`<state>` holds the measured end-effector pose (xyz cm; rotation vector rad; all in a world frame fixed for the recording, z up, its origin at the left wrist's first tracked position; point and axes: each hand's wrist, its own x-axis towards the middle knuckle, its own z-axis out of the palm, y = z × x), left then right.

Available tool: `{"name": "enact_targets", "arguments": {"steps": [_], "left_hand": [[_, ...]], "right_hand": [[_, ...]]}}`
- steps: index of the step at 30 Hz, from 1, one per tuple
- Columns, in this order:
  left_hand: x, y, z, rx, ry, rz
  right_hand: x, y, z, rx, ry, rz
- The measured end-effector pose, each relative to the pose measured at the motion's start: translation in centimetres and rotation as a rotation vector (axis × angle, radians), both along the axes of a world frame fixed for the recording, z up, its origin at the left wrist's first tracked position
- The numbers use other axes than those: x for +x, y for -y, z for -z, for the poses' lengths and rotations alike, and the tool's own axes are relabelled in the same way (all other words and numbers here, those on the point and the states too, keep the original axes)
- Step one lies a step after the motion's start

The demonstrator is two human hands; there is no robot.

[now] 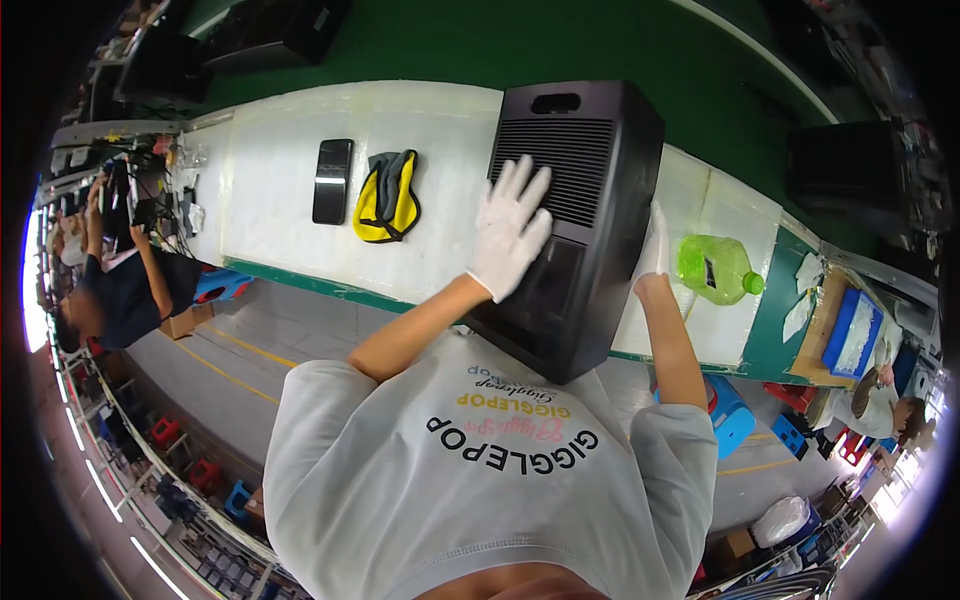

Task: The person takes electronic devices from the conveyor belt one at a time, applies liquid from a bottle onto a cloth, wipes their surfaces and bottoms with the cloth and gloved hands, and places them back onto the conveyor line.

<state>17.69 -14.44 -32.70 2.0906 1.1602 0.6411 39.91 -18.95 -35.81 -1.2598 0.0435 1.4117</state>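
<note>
A tall black boxy appliance (570,290) with a slatted vent and a slot-shaped handle opening stands on the white-covered bench, reaching close to my chest. My left hand (510,230), in a white glove, lies on its vented face with the fingers spread. At the appliance's right side is my right hand (655,247), also gloved, its fingers stretched out along that side; part of this hand is hidden behind the casing. A yellow and grey cloth (388,200) lies left of the appliance, beside a black phone (333,182). Right of my right hand sits a green translucent bottle (715,270) on its side.
The white bench top (280,130) has a green edge. A blue tray (853,334) is at the far right. Another person (140,290) works at the left end, near cables; one more person (880,405) is at the right. A blue stool (732,415) stands below the bench.
</note>
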Motion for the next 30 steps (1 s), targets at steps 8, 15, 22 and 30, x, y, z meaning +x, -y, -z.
{"name": "enact_targets", "arguments": {"steps": [8, 15, 22, 30], "left_hand": [[0.3, -2.7, 12.3, -1.263, 0.687, -0.453], [0.4, -2.4, 9.4, -1.34, 0.679, -0.469], [-3.3, -3.5, -1.0, -0.532, 0.398, -0.676], [-2.9, -1.7, -2.9, 0.03, 0.004, -0.492]], "right_hand": [[3.1, -0.2, 2.5, -0.184, 0.095, 0.019], [3.1, -1.2, 4.3, -0.067, 0.078, 0.056], [-2.5, -4.0, 7.0, 0.047, 0.032, -0.023], [-8.2, -2.9, -0.9, 0.146, 0.163, -0.388]]}}
